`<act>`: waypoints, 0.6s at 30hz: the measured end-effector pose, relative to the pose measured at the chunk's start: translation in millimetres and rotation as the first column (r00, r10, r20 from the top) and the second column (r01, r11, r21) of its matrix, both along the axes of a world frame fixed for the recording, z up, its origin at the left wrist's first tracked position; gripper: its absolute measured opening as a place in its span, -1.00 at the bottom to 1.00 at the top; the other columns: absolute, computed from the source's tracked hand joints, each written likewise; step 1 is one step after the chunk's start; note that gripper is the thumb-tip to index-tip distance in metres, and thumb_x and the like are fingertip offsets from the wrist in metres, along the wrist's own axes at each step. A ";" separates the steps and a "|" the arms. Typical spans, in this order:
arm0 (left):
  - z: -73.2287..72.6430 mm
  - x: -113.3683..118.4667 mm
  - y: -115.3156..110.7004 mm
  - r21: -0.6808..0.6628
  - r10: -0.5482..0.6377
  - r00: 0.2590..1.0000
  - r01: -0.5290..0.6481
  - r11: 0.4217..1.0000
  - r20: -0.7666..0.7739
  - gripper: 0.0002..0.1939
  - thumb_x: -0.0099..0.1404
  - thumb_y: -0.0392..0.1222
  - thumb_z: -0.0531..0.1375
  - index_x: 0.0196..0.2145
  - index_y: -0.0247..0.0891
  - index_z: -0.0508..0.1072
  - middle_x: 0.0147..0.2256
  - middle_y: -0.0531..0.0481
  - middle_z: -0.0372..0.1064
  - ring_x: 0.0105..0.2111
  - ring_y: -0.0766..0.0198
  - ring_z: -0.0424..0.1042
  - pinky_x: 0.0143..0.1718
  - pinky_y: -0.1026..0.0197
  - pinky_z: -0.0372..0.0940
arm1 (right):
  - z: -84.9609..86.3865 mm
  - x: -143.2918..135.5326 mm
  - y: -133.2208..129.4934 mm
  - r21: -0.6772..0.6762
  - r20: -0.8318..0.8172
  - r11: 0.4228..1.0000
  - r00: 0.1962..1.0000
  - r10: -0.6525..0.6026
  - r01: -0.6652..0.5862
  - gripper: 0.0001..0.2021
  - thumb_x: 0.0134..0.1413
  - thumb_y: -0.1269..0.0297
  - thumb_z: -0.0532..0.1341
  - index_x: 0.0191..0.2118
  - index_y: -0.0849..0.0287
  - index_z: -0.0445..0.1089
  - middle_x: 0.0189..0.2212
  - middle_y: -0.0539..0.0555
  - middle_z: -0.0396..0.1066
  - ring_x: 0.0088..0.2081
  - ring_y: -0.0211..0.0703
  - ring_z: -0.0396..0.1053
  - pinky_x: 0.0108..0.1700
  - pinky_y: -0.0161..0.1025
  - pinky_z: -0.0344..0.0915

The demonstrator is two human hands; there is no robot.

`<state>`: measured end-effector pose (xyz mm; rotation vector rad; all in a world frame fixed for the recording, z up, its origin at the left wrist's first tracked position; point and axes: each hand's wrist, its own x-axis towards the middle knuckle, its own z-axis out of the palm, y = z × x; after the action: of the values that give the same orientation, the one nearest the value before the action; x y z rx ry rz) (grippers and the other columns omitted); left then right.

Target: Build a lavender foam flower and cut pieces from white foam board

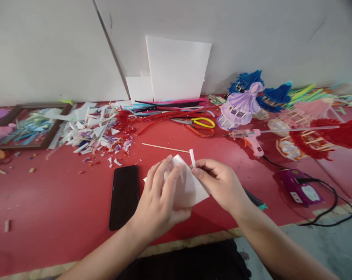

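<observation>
My left hand (158,196) grips a small white sheet (195,190) that looks like foam board, fingers over its top and thumb at the near side. Between the thumb and fingers of my right hand (221,182) is a narrow white strip (192,157), which sticks up beside the sheet's right edge. Whether the strip is still joined to the sheet is hidden by my fingers. Just beyond lies a thin wooden stick (164,147). A black phone (124,197) rests to the left of my left hand. Partly under my right forearm is a dark tool with a green end (260,204).
White scraps (91,126) are heaped at back left, near a framed tray (47,142). Pipe cleaners (170,109) and yellow-handled pliers (202,123) lie at the back. A pink glue gun (252,142), a purple power box (300,188) with cable and several fuzzy pavilion-like models (240,105) occupy the right.
</observation>
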<state>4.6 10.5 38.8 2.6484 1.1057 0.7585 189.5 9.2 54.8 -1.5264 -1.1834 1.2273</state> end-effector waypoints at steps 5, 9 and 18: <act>0.4 0.7 1.9 0.028 0.002 1.000 -0.003 1.000 0.023 -0.24 0.04 -0.21 0.26 0.16 -0.53 0.12 0.19 -0.53 0.00 0.19 -0.26 0.05 0.14 -0.22 0.10 | -4.4 5.9 0.3 -0.080 -0.164 0.995 0.985 0.044 -0.058 -0.78 0.03 0.10 0.28 -0.28 0.13 0.48 -0.36 0.03 0.50 -0.32 -0.22 0.42 -0.27 -0.28 0.34; 1.2 -2.2 4.6 0.064 -0.028 0.999 0.025 0.998 0.042 -0.26 0.05 -0.24 0.26 0.14 -0.58 0.15 0.16 -0.57 0.04 0.20 -0.26 0.05 0.15 -0.23 0.08 | -6.3 12.0 -1.9 -0.126 -0.316 0.974 0.938 0.140 -0.187 -0.79 -0.01 0.13 0.33 -0.35 0.18 0.47 -0.45 -0.01 0.43 -0.41 -0.31 0.35 -0.34 -0.33 0.28; 1.0 -10.6 4.9 -0.032 -0.127 0.992 0.127 0.991 0.010 -0.19 0.10 -0.24 0.27 0.23 -0.47 0.02 0.25 -0.52 -0.11 0.27 -0.23 -0.07 0.19 -0.31 -0.03 | -3.4 11.0 -6.4 -0.152 -0.558 0.954 0.819 0.133 -0.259 -0.78 0.03 0.15 0.32 -0.39 0.20 0.36 -0.57 -0.10 0.27 -0.59 -0.42 0.18 -0.56 -0.39 0.10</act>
<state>-6.0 15.4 39.8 2.6563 0.9284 0.7199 200.5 2.9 51.4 -1.0962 -0.8518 1.8379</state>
